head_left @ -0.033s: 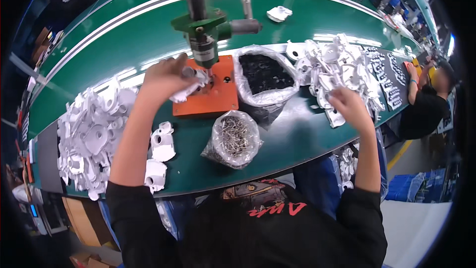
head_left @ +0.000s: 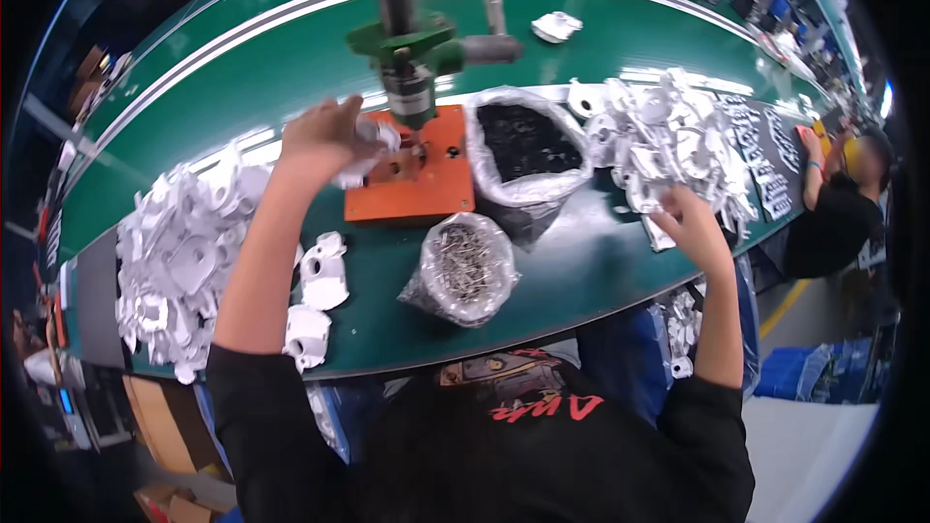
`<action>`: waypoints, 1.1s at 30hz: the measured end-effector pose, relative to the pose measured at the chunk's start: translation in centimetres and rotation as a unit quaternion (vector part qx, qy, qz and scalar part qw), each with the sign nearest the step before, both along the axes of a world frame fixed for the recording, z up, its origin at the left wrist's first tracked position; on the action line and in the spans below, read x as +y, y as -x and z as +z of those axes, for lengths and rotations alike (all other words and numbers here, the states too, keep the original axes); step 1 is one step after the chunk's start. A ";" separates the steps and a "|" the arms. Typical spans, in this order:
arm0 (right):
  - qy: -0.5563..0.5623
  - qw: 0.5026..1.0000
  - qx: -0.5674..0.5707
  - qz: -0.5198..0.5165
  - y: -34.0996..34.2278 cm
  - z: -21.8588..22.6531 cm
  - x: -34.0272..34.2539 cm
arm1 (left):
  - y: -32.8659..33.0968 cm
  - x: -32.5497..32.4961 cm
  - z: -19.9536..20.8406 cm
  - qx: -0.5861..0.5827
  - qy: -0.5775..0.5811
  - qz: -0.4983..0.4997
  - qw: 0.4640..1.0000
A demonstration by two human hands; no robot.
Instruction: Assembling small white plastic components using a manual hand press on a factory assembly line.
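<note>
My left hand (head_left: 325,140) is closed around a white plastic housing part (head_left: 356,170), which is partly hidden by the fingers. It holds the part at the left side of an orange fixture block (head_left: 412,201), beside the green-collared driver (head_left: 409,87) that points down at the block. My right hand (head_left: 696,228) hovers at the near edge of a heap of white plastic parts (head_left: 664,131). Its thumb and fingers look apart, with nothing visible between them. A clear bag of screws (head_left: 467,269) stands in front of the block.
A bag of small black parts (head_left: 528,143) stands right of the block. Another white heap (head_left: 184,266) lies at left, with two white housings (head_left: 323,271) near my left forearm. Rows of small parts (head_left: 770,160) lie on a dark mat at right. A co-worker (head_left: 838,203) sits beyond.
My left hand has drawn the white housing part leftward, away from beneath the driver, and tilted it. My right hand has shifted slightly right and toward me, its fingers spreading. The whole view has shifted slightly.
</note>
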State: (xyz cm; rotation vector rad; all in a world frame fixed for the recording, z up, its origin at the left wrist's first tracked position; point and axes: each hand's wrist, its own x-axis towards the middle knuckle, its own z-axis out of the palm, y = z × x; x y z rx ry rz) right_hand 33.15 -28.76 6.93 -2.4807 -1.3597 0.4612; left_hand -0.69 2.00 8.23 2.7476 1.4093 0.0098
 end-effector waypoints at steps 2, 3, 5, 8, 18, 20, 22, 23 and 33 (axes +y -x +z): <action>-0.039 0.991 -0.128 0.013 -1.2 -4.5 -3.5 | 1.4 2.4 -1.4 -0.052 -0.132 0.020 0.990; -0.074 0.981 -0.176 0.022 -1.7 -6.5 -4.5 | 2.4 3.9 -2.0 -0.090 -0.184 0.012 0.979; -0.067 0.979 -0.188 -0.030 -1.6 -8.5 -5.0 | 4.0 4.9 -2.2 -0.102 -0.205 0.017 0.973; -0.092 0.975 -0.200 -0.041 -2.3 -11.5 -5.4 | 6.6 2.6 -0.9 -0.133 -0.120 0.039 0.983; -0.045 0.999 -0.003 -0.029 1.5 -8.2 -5.0 | 17.4 -16.0 -3.2 0.132 0.167 0.144 0.966; -0.084 0.982 0.167 0.002 3.3 -6.5 -4.3 | 19.0 -17.4 -5.4 0.053 0.170 0.120 0.977; -0.118 0.959 0.253 0.053 5.3 -5.3 -3.3 | 18.7 -17.6 -4.5 -0.011 0.196 0.135 0.971; -0.154 0.957 0.215 0.121 6.4 -4.9 -2.8 | 18.1 -17.6 -3.9 -0.074 0.222 0.146 0.961; -0.426 0.792 0.176 0.399 20.4 -2.6 4.1 | 6.7 -18.4 -4.4 -0.574 0.497 0.070 0.647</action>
